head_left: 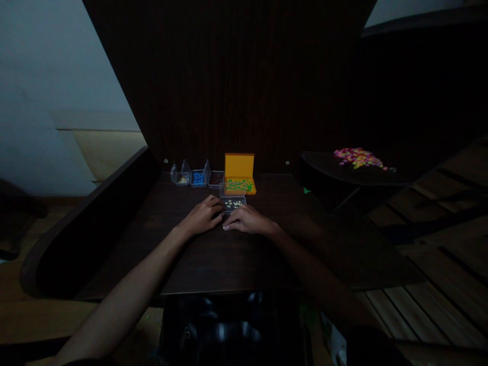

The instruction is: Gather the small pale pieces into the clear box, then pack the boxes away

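Observation:
A small clear plastic box [233, 204] with pale little pieces in it lies on the dark desk, its lid tipped back. My left hand [206, 214] rests palm down at the box's left side, thumb and fingers bent but apart. Whether it presses on the box I cannot tell. Just in front of the box's right part is my right hand [246, 220], thumb and forefinger pinched together low over the desk. A tiny pale spot shows at those fingertips, too small to name. Behind stands an open yellow case [239, 165] holding green pieces.
Left of the yellow case stand clear boxes with blue pieces [197, 178], dark red pieces [217, 178] and a few yellowish pieces [182, 179]. A heap of colourful bits [360, 158] lies on a side shelf [324, 165]. A raised side panel [87, 218] bounds the desk's left.

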### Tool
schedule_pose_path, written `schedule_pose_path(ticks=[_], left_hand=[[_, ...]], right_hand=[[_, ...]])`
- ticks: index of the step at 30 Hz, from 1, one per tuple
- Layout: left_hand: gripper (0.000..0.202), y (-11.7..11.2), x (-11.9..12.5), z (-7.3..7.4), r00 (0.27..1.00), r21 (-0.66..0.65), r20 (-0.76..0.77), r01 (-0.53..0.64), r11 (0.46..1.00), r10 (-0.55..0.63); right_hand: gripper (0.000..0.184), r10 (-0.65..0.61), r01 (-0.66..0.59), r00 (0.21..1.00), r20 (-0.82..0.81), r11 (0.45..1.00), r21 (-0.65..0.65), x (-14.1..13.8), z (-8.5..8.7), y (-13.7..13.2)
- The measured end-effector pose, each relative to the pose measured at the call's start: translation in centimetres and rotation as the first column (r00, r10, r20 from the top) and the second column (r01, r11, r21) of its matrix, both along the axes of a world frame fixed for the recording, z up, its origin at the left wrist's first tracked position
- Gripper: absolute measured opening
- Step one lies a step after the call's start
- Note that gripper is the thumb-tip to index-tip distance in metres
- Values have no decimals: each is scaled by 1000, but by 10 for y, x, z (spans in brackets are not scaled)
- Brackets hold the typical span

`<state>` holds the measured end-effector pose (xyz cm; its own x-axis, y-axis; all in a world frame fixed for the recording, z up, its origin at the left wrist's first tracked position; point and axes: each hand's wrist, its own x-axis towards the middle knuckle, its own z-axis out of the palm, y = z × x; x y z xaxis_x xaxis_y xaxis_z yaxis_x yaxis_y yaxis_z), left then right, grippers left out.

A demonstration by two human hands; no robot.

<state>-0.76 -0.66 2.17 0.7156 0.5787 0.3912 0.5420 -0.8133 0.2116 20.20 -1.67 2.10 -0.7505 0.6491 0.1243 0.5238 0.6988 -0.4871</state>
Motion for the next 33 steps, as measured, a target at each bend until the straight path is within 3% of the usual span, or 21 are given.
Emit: schedule_pose_path(ticks=[13, 33], left_hand=[[20, 1, 0, 0, 1000, 10, -14, 8, 1000, -8], [18, 1, 0, -2, 1000, 17, 10, 15, 1000, -16]], right_hand=[[18, -4, 3, 1000, 5, 990, 138, 0, 3, -4], [12, 48, -44, 999, -26, 991, 128, -3, 0, -6]])
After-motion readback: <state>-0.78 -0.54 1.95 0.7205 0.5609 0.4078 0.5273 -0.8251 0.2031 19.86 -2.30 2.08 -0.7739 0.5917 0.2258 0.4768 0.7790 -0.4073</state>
